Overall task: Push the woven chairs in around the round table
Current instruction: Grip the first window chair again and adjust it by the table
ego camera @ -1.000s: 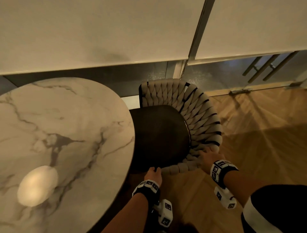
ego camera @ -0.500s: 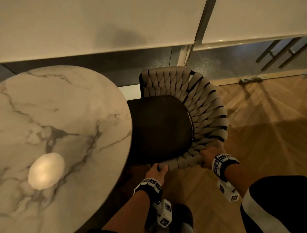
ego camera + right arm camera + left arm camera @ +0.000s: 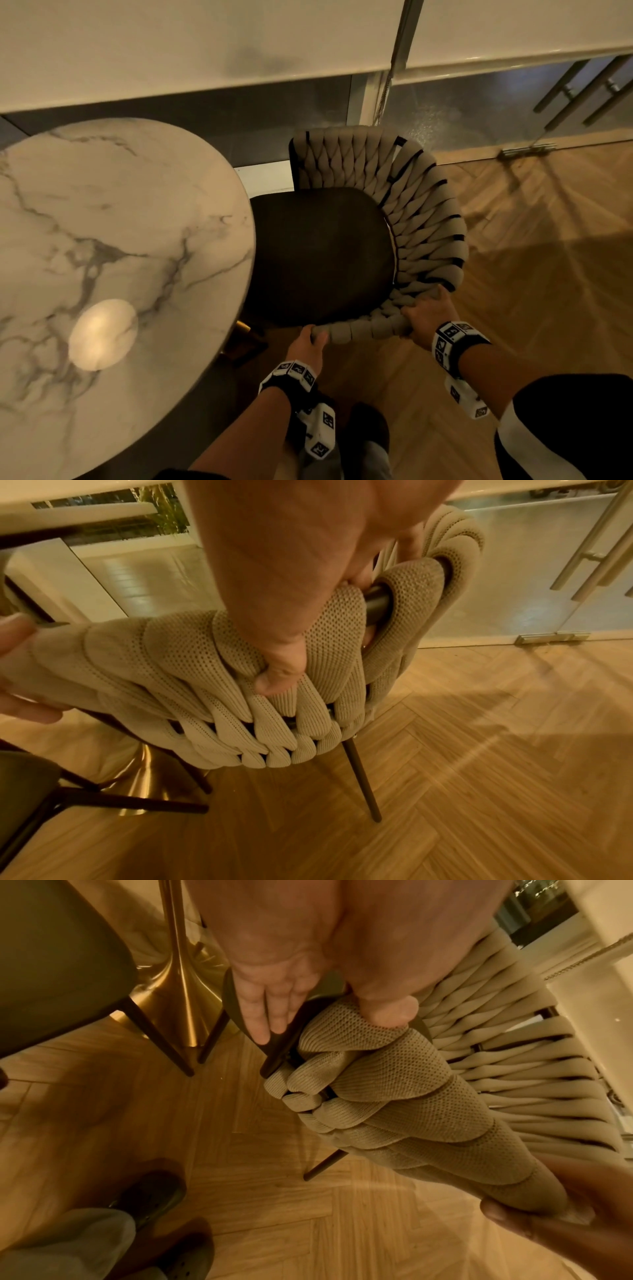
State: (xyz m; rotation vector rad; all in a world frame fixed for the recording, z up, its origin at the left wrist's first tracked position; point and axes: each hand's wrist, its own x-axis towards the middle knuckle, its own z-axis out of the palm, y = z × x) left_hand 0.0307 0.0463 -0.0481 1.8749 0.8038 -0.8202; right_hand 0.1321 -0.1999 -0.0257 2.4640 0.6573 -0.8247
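On the left is the round table (image 3: 113,260) with its marble top. It has a gold pole (image 3: 178,961) for a leg, which shows in the left wrist view. Just beside the table is the woven chair (image 3: 421,219). Its dark seat (image 3: 322,253) now goes a little way under the table edge. A moment ago more of the front of the seat showed, so the chair has slid in a bit and turned to face the table.

The left hand (image 3: 310,346) holds the near end of the woven back, with the thumb on top and the fingers (image 3: 270,1012) flat under the dark seat edge. The right hand (image 3: 430,313) holds the top of the woven back further along, with its fingers curled over the rail. Both hands have kept their hold.

Most of the seat is not yet under the table, so I think this chair needs more pushing. At least 1 more chair (image 3: 51,969) stands by the gold pole, at the left of the left wrist view. To the right is the wood floor (image 3: 534,274).
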